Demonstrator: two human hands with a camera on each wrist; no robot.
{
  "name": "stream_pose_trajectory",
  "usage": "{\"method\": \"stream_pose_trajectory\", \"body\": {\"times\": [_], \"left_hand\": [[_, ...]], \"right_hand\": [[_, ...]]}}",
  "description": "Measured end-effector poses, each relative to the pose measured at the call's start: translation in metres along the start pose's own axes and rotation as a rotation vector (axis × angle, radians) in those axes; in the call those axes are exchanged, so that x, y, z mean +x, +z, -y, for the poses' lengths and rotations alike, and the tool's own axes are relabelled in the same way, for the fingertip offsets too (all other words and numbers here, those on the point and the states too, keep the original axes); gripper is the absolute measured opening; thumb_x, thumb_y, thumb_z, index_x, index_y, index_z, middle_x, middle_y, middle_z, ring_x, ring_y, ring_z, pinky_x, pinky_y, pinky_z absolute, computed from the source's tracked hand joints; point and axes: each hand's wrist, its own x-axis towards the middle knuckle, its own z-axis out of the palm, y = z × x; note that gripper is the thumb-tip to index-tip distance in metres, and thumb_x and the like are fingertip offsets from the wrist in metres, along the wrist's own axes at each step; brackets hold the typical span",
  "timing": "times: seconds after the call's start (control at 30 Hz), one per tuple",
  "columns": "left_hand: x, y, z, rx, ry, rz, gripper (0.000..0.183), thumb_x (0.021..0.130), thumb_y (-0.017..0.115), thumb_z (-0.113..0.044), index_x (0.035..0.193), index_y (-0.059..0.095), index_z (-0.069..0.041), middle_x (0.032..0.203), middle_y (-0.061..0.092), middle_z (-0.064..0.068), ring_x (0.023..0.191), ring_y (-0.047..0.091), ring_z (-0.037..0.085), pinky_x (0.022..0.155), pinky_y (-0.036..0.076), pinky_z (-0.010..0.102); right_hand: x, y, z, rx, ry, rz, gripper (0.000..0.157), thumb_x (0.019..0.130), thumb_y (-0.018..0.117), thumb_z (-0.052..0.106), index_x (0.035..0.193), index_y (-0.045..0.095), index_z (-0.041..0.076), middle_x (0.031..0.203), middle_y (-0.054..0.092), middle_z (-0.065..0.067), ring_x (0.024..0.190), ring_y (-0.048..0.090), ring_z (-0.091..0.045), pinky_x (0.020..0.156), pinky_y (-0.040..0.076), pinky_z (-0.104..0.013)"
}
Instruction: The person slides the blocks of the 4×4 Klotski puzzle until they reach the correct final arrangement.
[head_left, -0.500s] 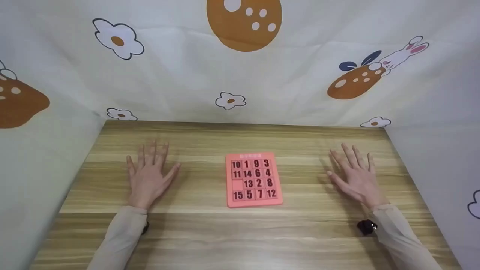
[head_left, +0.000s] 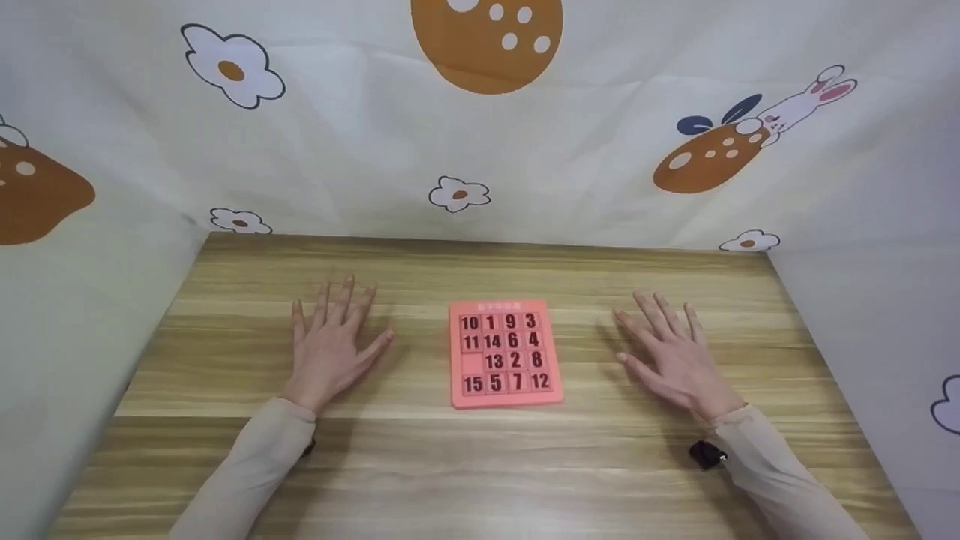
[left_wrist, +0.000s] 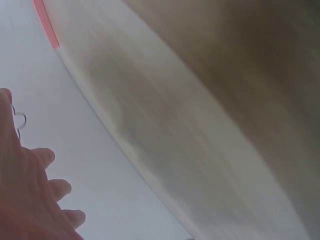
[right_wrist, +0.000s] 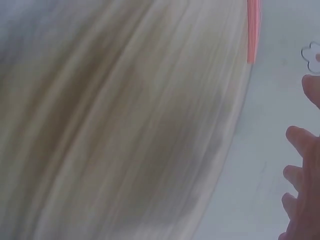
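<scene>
Number puzzle [head_left: 505, 354], pink: placed on wooden table [head_left: 510, 465], between left hand [head_left: 328, 361] and right hand [head_left: 679, 367], fingers spread apart, nothing gripped. Numerals [head_left: 494, 361] shown in head view only; in wrist views, just a pink edge [left_wrist: 46, 22] is seen. Long axis laid near-to-far, titled end [head_left: 499, 306] far.

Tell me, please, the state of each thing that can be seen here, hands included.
Number puzzle: flat on the table, tiles out of order, one slot empty
Left hand: spread open, holding nothing
Right hand: spread open, holding nothing
Sleeves: rolled down
Printed cloth: hanging, lightly creased
</scene>
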Motion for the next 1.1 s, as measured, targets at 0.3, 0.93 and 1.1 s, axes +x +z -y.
{"method": "stream_pose_trajectory", "body": {"times": [0.3,0.93,1.1], "left_hand": [[0.003,0.011,-0.039,-0.031,0.113,0.117,0.077,0.093,0.049,-0.059,0.154,0.027,-0.018,0.16,0.013,0.008,0.145,0.006,0.036,0.112,-0.004,0.062],[0.015,0.028,-0.078,-0.104,0.228,0.503,0.126,0.069,0.065,-0.076,0.155,0.005,-0.006,0.161,-0.004,0.009,0.145,0.003,0.033,0.11,-0.004,0.064],[0.014,0.029,-0.077,-0.108,0.226,0.516,0.125,0.069,0.067,-0.074,0.156,0.004,-0.009,0.161,-0.005,0.006,0.145,0.003,0.035,0.107,-0.002,0.068]], "right_hand": [[0.012,0.008,0.031,0.011,-0.104,0.053,0.06,0.098,0.045,0.05,0.15,0.038,0.021,0.16,0.013,-0.006,0.146,0.004,-0.028,0.114,-0.006,-0.056],[0.045,0.019,0.095,0.069,-0.34,0.167,0.056,0.101,0.043,0.045,0.151,0.036,0.022,0.158,0.019,-0.013,0.144,0.015,-0.036,0.113,0.007,-0.061],[0.054,0.022,0.113,0.083,-0.387,0.208,0.055,0.101,0.04,0.045,0.151,0.036,0.022,0.158,0.021,-0.012,0.144,0.015,-0.034,0.113,0.009,-0.061]]}}
